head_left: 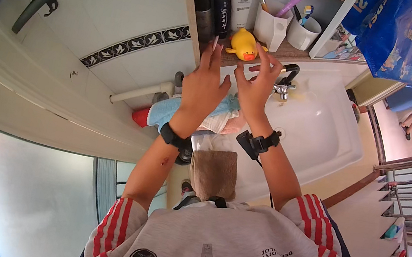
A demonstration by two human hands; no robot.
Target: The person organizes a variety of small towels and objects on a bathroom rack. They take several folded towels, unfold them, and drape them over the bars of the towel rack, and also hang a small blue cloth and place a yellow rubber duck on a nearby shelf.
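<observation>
A yellow rubber duck [243,42] with an orange bill sits at the front edge of a wooden shelf [284,52]. To the left of it, my left hand [203,88] reaches up with its fingers stretched out and the thumb apart. A thin pale shape shows at its fingertips; I cannot make out what it is. My right hand [259,85] is open on the other side, thumb and fingers spread. Its raised index fingertip is at the duck's right side, and whether they touch is unclear. Neither hand visibly grips the duck.
Behind the duck stand tubes [240,5], a dark canister [203,9] and white cups [303,34] with toothbrushes. Below are a faucet [282,89], a white sink [322,127], folded towels [165,110] and a brown cloth [213,174]. A blue bag [392,43] hangs right; a person sits beyond the doorway.
</observation>
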